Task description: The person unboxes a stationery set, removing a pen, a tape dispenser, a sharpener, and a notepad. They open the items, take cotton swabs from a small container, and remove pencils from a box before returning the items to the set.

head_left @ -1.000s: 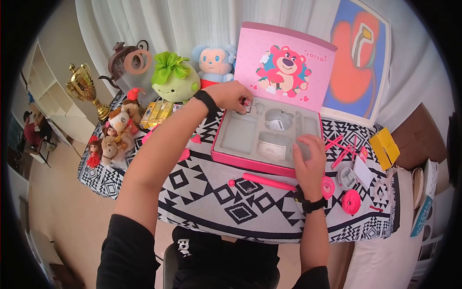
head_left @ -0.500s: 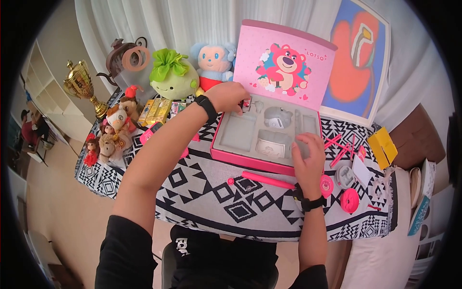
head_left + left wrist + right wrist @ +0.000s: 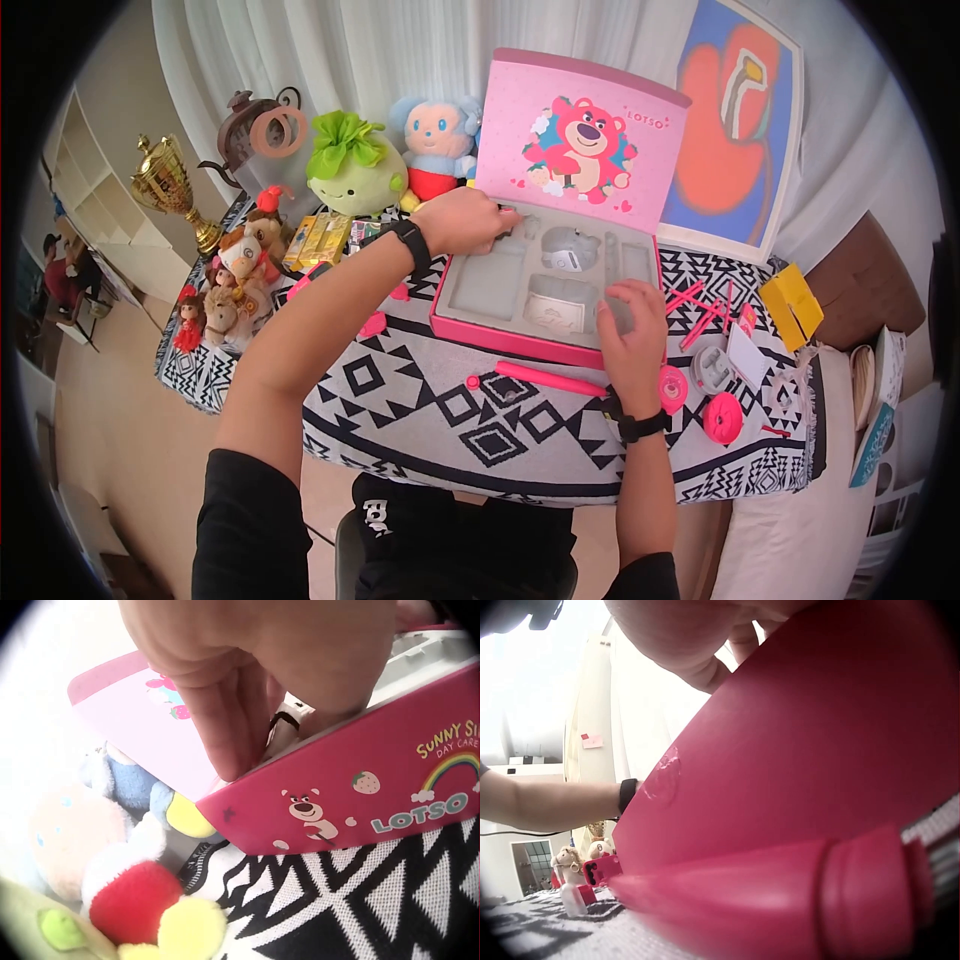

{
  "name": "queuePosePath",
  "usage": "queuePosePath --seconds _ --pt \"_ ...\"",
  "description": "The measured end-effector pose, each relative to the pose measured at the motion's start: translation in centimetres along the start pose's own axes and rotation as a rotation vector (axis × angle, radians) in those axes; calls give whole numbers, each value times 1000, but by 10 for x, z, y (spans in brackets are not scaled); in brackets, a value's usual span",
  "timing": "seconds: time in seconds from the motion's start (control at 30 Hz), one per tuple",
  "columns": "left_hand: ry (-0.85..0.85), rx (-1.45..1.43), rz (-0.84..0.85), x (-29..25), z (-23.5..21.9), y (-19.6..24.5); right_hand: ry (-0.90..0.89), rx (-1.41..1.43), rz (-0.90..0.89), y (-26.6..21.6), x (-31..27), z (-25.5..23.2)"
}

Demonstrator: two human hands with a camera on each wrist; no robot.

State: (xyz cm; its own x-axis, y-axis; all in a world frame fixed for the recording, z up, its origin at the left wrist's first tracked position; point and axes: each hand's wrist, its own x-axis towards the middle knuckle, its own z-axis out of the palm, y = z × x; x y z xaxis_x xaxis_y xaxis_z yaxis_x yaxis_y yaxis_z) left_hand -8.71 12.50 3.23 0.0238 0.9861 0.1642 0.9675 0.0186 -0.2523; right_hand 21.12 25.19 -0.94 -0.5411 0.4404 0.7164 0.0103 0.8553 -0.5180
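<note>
A pink gift box (image 3: 515, 343) stands with its lid (image 3: 590, 130) raised, showing a printed bear. Its grey moulded tray (image 3: 487, 283) has several hollows, one with a pale card (image 3: 556, 313) in it. My left hand (image 3: 462, 222) reaches into the tray's back left corner. Between its fingers and thumb it pinches a small pale thing with a dark band (image 3: 285, 726); I cannot tell its kind. My right hand (image 3: 634, 335) rests at the front right rim, relaxed fingers over the edge. A pink tube-shaped thing (image 3: 735, 900) lies along the box's front.
Plush toys (image 3: 350, 165) and a gold trophy (image 3: 168, 185) stand left and behind. Pink sticks (image 3: 703, 310), a round pink case (image 3: 722, 418) and a yellow carton (image 3: 792, 306) lie at the right. A framed picture (image 3: 735, 140) leans behind the box.
My left hand has turned and lowered into the tray's corner, now mostly covering the small thing that showed at its fingertips. My right hand has stayed at the box's front right.
</note>
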Motion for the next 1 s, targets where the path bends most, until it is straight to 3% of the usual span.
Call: queuePosePath --seconds 0.07,0.13,0.17,0.23,0.33,0.43,0.5,0.63,0.7,0.73,0.8,0.87,0.93,1.0 --pt "41 -34 -16 -3 1 0 -2 -5 -5 1 0 -1" --pt "379 -294 -190 -6 0 2 -3 -8 -6 2 0 0" --pt "376 -296 -189 -8 -1 4 -8 -14 -14 1 0 -1" --pt "580 -450 -343 -12 -6 9 -15 -19 -25 0 0 -2" --pt "600 -634 -468 -32 -17 27 -3 -10 -20 -1 2 -1" --pt "581 -601 -269 -62 -30 72 -29 10 -67 -13 2 -4" --pt "587 -628 -126 -77 -38 108 -266 321 23 -41 4 -9" --pt "516 -615 -100 -98 -41 145 -338 189 -144 -46 -8 1" --pt "626 -621 45 -101 -32 145 -389 166 -195 -44 -9 2" --pt "633 -620 40 -104 -37 141 -432 143 -239 -44 -8 3" --pt "380 -893 -40 -113 -53 123 -415 148 -257 -42 -10 9" --pt "415 -825 -77 -130 -37 91 -395 154 -268 -42 -11 10" --pt "335 -592 -320 -146 -29 64 -330 180 -157 -42 -10 8" --pt "319 -549 -369 -159 -16 57 -320 192 -139 -43 -9 8"
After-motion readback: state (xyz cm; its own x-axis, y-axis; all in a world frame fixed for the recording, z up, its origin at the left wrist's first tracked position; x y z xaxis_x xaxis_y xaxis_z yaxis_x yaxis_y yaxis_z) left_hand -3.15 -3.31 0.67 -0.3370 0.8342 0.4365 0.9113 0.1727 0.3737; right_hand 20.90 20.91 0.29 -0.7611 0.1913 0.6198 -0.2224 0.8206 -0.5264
